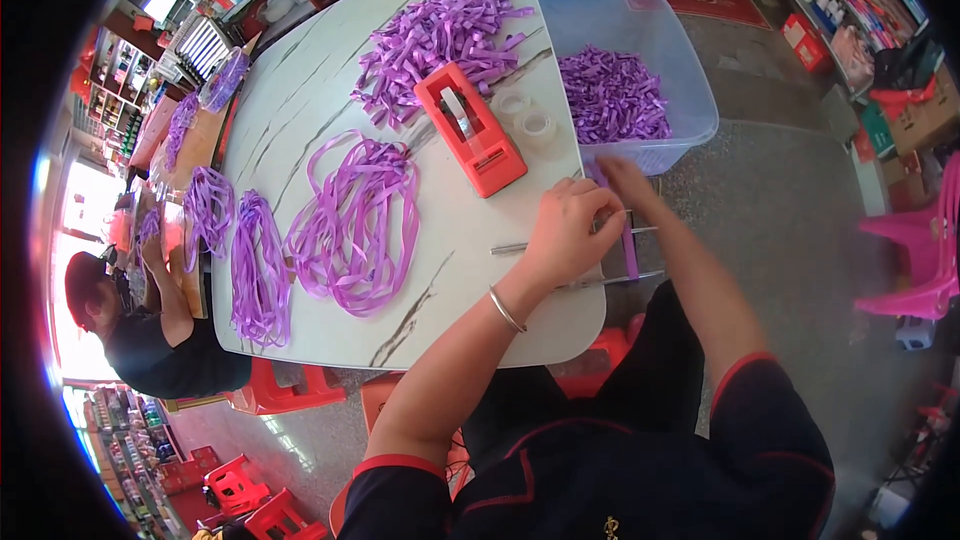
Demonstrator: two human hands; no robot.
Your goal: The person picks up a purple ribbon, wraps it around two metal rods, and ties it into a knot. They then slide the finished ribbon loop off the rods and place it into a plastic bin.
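My left hand (572, 230), a silver bangle (507, 309) on its wrist, is at the table's right edge with its fingers curled in. What they pinch is hidden. Beneath it, thin metal rods (508, 249) lie across the edge and stick out past it. A strip of purple ribbon (630, 252) spans two rods beside my left thumb. Farther out, my right hand (628, 182) is closed on purple ribbon near the plastic bin, its fingertips partly hidden and slightly blurred. A red tape dispenser (472, 132) and clear tape rolls (535, 124) sit just beyond my left hand.
Short purple ribbon pieces are heaped (440, 45) on the marble-patterned table (400, 340); looped ribbon bundles (365, 225) lie at left. A clear bin (690, 110) of ribbon pieces stands right of the table. At far left, another person (150, 330) handles ribbon. Pink chairs (925, 250) stand right.
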